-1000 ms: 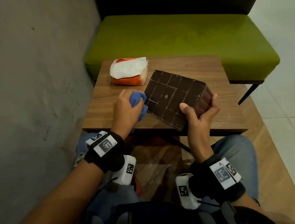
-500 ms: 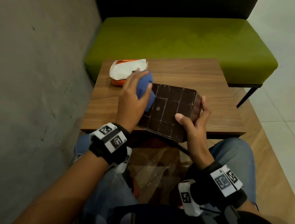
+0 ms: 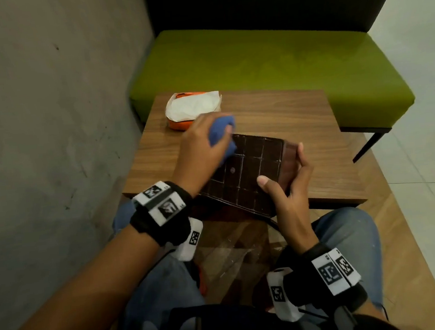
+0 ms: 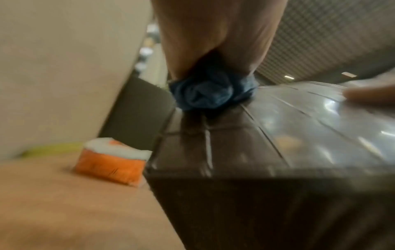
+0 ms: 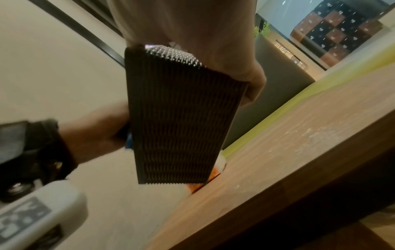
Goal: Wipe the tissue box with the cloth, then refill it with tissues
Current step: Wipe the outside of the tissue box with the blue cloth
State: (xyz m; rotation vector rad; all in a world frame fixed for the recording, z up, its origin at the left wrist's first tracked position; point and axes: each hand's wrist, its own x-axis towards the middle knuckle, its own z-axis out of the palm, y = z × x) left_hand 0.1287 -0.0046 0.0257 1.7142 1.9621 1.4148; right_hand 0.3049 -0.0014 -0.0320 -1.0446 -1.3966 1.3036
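Blue cloth balled in my left hand, fingers curled round it, pressed on box far corner | right hand clamps box edge, tilting it over table so I reach its face | tissues wait behind

dim indoor light | wrist views motion-blurred | glare on tissue box

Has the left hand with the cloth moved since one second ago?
Yes. The left hand carried the cloth away from the table's near edge, toward the tissue pack.
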